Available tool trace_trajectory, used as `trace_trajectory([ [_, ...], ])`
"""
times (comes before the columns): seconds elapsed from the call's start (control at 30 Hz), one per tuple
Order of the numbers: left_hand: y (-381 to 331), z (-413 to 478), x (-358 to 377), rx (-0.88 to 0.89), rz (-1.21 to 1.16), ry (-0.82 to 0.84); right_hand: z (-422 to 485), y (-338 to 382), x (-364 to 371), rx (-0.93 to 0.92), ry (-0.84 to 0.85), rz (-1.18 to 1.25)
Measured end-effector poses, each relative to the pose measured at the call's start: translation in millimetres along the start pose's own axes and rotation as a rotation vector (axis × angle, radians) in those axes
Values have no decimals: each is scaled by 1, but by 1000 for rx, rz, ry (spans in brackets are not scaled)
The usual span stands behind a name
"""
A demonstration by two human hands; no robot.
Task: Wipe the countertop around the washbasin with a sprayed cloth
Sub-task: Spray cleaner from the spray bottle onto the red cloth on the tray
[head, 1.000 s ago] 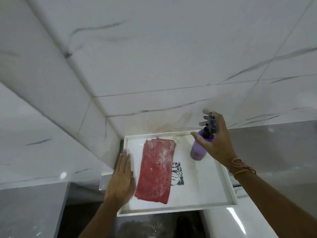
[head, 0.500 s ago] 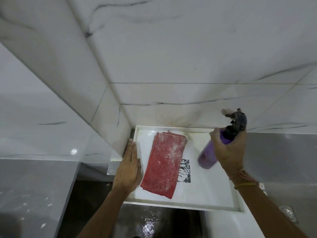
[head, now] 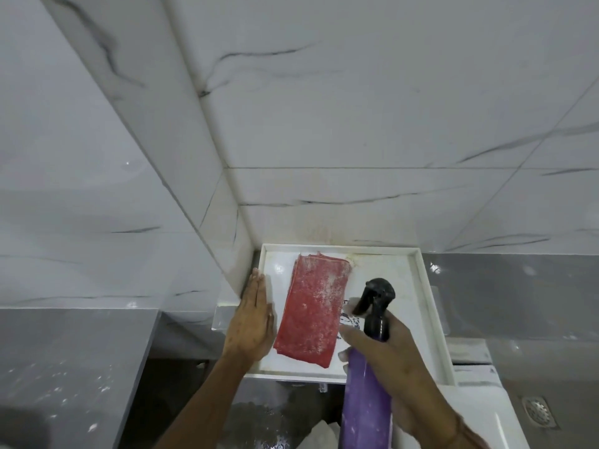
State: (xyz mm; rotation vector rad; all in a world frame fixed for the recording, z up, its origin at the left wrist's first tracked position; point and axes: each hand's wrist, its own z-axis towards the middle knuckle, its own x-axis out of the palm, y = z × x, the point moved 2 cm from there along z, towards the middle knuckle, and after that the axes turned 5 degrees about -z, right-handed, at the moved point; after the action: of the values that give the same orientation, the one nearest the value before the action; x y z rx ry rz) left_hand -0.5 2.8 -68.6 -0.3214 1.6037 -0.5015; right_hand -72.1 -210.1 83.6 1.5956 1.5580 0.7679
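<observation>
Spray bottle (head: 368, 396) now nearer the camera, gripped in right hand (head: 393, 361), left hand (head: 251, 322) flat beside red cloth (head: 312, 314), black print unreadable

Spray bottle (head: 368, 400) base cut off by bottom edge; dark print (head: 351, 319) on tray partly hidden behind bottle

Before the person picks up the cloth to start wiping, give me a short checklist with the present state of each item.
1. Red cloth lies flat on the white tray: ok.
2. Cloth wetted with spray: cannot tell; pale specks show on it.
3. Left hand flat on the tray's left edge, beside the cloth, not on it: ok.
4. Right hand free for wiping: not ok; it holds the purple spray bottle.
5. Nozzle aimed at the cloth: ok.
</observation>
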Motion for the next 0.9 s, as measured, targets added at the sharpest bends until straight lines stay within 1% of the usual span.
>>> trace_trajectory([
  [0.1,-1,-1,-1,-8,-3,5,9,-1,5,-20,50,-150],
  [0.17,-2,-1,-2,-19,-8,13,14,-1,9,-12,65,-172],
  [0.37,-5,2,-3,-62,11,30,30,0,13,54,47,-46],
  [0.5,-6,3,-4,-73,13,43,37,3,21,67,93,-95],
  [0.57,-7,3,-5,-76,23,44,39,3,23,71,114,-78],
  [0.77,-7,3,-5,-83,18,52,43,1,25,39,123,-76],
  [0.9,-6,3,-4,-86,28,57,47,-2,22,60,71,-32],
])
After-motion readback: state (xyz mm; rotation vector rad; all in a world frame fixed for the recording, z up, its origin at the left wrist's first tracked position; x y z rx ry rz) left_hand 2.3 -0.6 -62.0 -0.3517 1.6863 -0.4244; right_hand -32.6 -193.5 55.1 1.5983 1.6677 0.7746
